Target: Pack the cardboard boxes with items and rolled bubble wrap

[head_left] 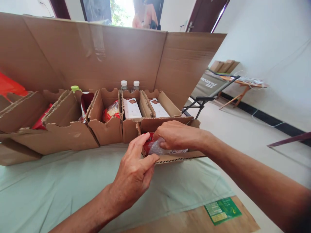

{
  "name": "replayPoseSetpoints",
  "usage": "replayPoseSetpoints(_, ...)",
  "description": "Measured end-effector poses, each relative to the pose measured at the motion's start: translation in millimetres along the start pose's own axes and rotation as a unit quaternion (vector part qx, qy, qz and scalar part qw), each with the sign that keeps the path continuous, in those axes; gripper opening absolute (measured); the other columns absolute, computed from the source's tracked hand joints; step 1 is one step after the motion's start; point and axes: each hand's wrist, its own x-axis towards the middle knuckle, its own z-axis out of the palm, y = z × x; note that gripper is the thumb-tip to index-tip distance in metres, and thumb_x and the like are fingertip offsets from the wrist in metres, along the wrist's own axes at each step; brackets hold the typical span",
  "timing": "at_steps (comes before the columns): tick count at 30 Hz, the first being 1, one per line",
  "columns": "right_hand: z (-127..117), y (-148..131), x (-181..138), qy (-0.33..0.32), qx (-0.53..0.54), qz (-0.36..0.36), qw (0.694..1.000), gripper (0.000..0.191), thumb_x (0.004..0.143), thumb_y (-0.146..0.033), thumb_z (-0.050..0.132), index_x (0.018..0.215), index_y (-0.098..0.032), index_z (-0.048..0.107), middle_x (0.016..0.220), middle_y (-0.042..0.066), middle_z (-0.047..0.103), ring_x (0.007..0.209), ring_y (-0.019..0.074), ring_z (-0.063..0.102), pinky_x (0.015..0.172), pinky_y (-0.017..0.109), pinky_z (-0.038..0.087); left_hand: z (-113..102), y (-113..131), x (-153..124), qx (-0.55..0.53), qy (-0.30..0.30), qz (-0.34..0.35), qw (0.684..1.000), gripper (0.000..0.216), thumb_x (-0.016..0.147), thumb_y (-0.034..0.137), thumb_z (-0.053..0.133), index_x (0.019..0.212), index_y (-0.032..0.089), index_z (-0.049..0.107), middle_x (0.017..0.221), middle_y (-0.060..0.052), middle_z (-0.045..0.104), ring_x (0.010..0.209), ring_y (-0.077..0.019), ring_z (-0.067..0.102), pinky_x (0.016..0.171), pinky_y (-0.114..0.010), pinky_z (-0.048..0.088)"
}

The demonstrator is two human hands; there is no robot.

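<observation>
A small open cardboard box (170, 158) stands at the front right of the cloth-covered table. Inside it lies a red and clear plastic package (155, 148), partly covered by my hands. My right hand (173, 134) reaches down into the box from the right, its fingers curled and closed on the clear plastic; the fingertips are partly hidden. At the box's near left corner is my left hand (137, 161), fingers stretched toward the red part and thumb apart, resting on the front wall's edge.
Behind stand several cardboard compartments holding a red and clear food bag (111, 111), white boxes (132, 108) and a red bag (43, 118). Two white-capped bottles (124, 85) rise behind them, before a tall cardboard panel (126, 58). A folding chair (209, 85) stands right; a green printed sheet (223, 210) lies in front.
</observation>
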Motion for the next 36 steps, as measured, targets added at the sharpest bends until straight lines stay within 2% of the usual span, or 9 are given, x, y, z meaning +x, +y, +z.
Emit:
replayPoseSetpoints(4, 0, -5, 8, -0.01, 0.048, -0.051, 0.997, 0.019, 0.08, -0.018, 0.063, 0.091, -0.02, 0.078, 0.077, 0.003, 0.075, 0.066, 0.0173, 0.063, 0.059, 0.027, 0.036, 0, 1, 0, -0.001, -0.004, -0.003, 1.0, 0.024, 0.092, 0.004, 0.056, 0.1, 0.019, 0.073, 0.148, -0.019, 0.049, 0.138, -0.033, 0.05, 0.106, -0.056, 0.052)
replayPoseSetpoints(10, 32, -8, 27, -0.02, 0.09, -0.027, 0.995, 0.032, 0.087, -0.015, 0.059, 0.112, -0.021, 0.077, 0.11, 0.009, 0.078, 0.093, 0.024, 0.072, 0.067, 0.028, 0.042, 1, 1, 0, -0.006, 0.0, 0.001, 1.0, 0.027, 0.088, 0.001, 0.057, 0.099, 0.018, 0.074, 0.15, -0.019, 0.047, 0.141, -0.0334, 0.047, 0.111, -0.055, 0.049)
replayPoseSetpoints(13, 41, -7, 29, -0.018, 0.098, -0.028, 0.995, 0.033, 0.088, -0.019, 0.056, 0.115, -0.022, 0.075, 0.113, 0.009, 0.077, 0.094, 0.0253, 0.073, 0.067, 0.029, 0.042, 1, 0, 1, 0.001, -0.004, 0.009, 1.0, 0.026, 0.089, 0.001, 0.057, 0.099, 0.019, 0.074, 0.151, -0.018, 0.046, 0.142, -0.0341, 0.046, 0.111, -0.057, 0.049)
replayPoseSetpoints(17, 36, 2, 19, -0.005, 0.103, -0.031, 0.994, 0.034, 0.088, -0.027, 0.06, 0.12, -0.022, 0.072, 0.111, 0.008, 0.077, 0.094, 0.0267, 0.071, 0.071, 0.03, 0.043, 0, -2, 2, 0.009, -0.002, 0.009, 1.0, 0.022, 0.092, 0.005, 0.057, 0.098, 0.019, 0.073, 0.148, -0.018, 0.05, 0.139, -0.0341, 0.049, 0.108, -0.057, 0.052)
replayPoseSetpoints(20, 35, 9, 13, 0.025, 0.131, -0.038, 0.99, 0.028, 0.088, -0.027, 0.06, 0.113, -0.021, 0.074, 0.107, 0.007, 0.077, 0.093, 0.0242, 0.07, 0.074, 0.029, 0.044, 0, -3, 2, 0.015, -0.002, 0.008, 1.0, 0.02, 0.094, 0.008, 0.057, 0.099, 0.018, 0.074, 0.147, -0.02, 0.05, 0.139, -0.0347, 0.049, 0.108, -0.057, 0.051)
replayPoseSetpoints(23, 42, 12, 15, 0.008, 0.138, -0.031, 0.99, 0.021, 0.087, -0.021, 0.06, 0.099, -0.021, 0.077, 0.1, 0.005, 0.078, 0.091, 0.0234, 0.07, 0.074, 0.029, 0.043, 1, -3, 2, 0.012, -0.002, 0.001, 1.0, 0.021, 0.094, 0.008, 0.057, 0.099, 0.019, 0.074, 0.148, -0.019, 0.049, 0.138, -0.0343, 0.05, 0.107, -0.057, 0.051)
replayPoseSetpoints(26, 49, 10, 17, 0.004, 0.12, -0.028, 0.992, 0.024, 0.087, -0.02, 0.06, 0.103, -0.021, 0.077, 0.102, 0.006, 0.079, 0.093, 0.0255, 0.071, 0.075, 0.03, 0.044, -1, -3, 2, 0.006, -0.006, -0.006, 1.0, 0.021, 0.093, 0.008, 0.058, 0.099, 0.019, 0.075, 0.15, -0.018, 0.048, 0.141, -0.0347, 0.048, 0.11, -0.057, 0.05)
replayPoseSetpoints(31, 45, 18, 2, 0.105, 0.159, -0.005, 0.982, 0.032, 0.093, -0.034, 0.054, 0.113, -0.021, 0.076, 0.109, 0.006, 0.079, 0.097, 0.0253, 0.072, 0.082, 0.032, 0.049, -9, -3, -6, -0.024, -0.012, -0.032, 0.999, 0.027, 0.091, 0.008, 0.06, 0.113, 0.019, 0.072, 0.156, -0.021, 0.043, 0.147, -0.0337, 0.043, 0.114, -0.054, 0.047)
replayPoseSetpoints(36, 38, 20, -27, 0.212, 0.199, 0.04, 0.956, 0.032, 0.091, -0.039, 0.052, 0.097, -0.022, 0.077, 0.098, 0.006, 0.08, 0.089, 0.025, 0.072, 0.083, 0.035, 0.053, -12, -2, -10, -0.051, -0.005, -0.056, 0.997, 0.035, 0.092, 0.008, 0.057, 0.124, 0.02, 0.066, 0.161, -0.02, 0.039, 0.147, -0.0311, 0.045, 0.114, -0.051, 0.049)
